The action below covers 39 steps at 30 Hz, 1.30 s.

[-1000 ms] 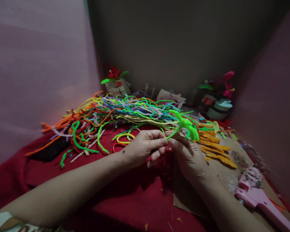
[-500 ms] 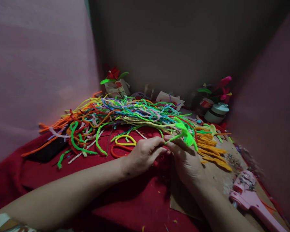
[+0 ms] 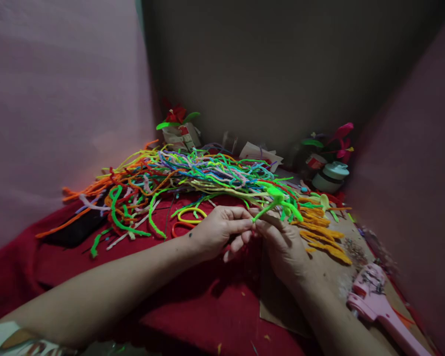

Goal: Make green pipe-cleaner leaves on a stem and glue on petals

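Green pipe-cleaner sprig (image 3: 276,196): stem end pinched by fingertips of left hand (image 3: 218,230) and right hand (image 3: 287,249), above left edge of the cardboard (image 3: 282,306). Pink glue gun (image 3: 378,304) near its right edge.

There are two hands (image 3: 220,230) (image 3: 286,249), one green sprig (image 3: 276,198) and one glue gun (image 3: 371,305).

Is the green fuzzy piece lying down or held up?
Held up: its green stem rises from between the left hand and the right hand.

No text is showing legibly, the far left box (image 3: 189,137) and the far right container (image 3: 315,162) bearing only blurred red markings.
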### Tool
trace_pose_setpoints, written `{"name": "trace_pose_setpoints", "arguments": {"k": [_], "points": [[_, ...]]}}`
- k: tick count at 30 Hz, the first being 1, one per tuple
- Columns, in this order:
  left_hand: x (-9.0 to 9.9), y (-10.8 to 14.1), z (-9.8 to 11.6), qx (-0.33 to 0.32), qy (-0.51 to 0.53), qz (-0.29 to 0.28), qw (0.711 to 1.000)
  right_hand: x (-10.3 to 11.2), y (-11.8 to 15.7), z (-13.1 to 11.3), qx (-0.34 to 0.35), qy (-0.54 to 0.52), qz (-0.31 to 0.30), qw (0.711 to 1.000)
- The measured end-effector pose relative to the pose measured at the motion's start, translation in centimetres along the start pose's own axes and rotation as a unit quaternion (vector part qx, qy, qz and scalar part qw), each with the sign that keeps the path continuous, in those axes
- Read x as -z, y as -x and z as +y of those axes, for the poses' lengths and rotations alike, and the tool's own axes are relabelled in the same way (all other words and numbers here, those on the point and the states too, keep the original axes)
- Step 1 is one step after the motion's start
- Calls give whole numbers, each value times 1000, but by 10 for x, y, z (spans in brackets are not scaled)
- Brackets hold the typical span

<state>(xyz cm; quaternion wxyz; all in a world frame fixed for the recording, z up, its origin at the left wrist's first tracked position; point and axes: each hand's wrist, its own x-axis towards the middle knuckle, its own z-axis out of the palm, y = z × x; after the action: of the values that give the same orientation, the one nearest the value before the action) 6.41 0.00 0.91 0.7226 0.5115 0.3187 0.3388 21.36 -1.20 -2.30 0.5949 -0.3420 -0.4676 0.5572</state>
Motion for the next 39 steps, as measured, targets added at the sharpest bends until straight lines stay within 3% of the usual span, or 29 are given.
{"name": "trace_pose_setpoints", "arguments": {"k": [6,9,12,14,17,20,22,23,26,28,31,33,36,39], "points": [[4,-1,3,61,106,-66,990,-3,-1,-4,-74,-89,-37,993],[3,-1,3,24,34,-56,998,-3,-1,-5,-45,-74,-10,996],[-1,1,1,-47,-132,-1,990,-3,-1,-4,-21,-52,34,998],[-2,1,-3,-137,-266,71,952,-5,0,-3,-21,-35,55,998],[1,1,-12,-290,-439,135,840,-8,1,-4,-19,8,77,997],[7,-2,-19,-389,-539,117,737,-10,1,-6,-5,60,86,994],[10,-4,-21,-424,-567,108,698,-11,2,-9,19,82,78,993],[11,-5,-21,-433,-568,105,692,-12,2,-11,33,93,72,993],[7,-4,-18,-426,-527,103,728,-12,4,-16,69,141,55,986],[1,-1,-15,-384,-468,106,789,-12,4,-17,81,159,53,982],[-8,3,-7,-259,-350,117,893,-10,3,-11,63,119,43,990],[-11,5,-3,-173,-260,113,943,-7,2,-5,41,73,29,996],[-9,5,1,-86,-145,77,983,-3,1,-1,25,43,17,999],[-3,3,2,-26,-42,17,999,-1,1,-5,26,86,9,996]]}}
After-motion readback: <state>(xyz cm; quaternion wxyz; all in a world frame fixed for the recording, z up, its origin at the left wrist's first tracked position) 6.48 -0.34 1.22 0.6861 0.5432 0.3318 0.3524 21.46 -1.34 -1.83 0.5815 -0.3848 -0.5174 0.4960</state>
